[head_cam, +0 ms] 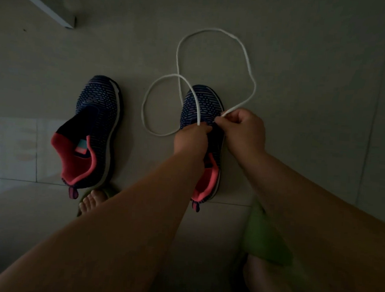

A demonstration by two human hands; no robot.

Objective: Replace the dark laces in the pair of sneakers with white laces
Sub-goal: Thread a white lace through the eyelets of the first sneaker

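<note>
Head view, frame centre: right hand (243,129) pinching one end of long white cord lace (247,58), left hand (193,138) gripping other end, both over navy knit sneaker w/ coral lining (203,105), prob. to start threading lowest eyelets. Slack looping toward upper centre. Matching sneaker (95,127) at left, laceless.

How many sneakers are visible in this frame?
2. One sneaker lies on the floor to the left, untouched and laceless. The other sneaker is on the right under both hands, where a white lace is being threaded.
</note>
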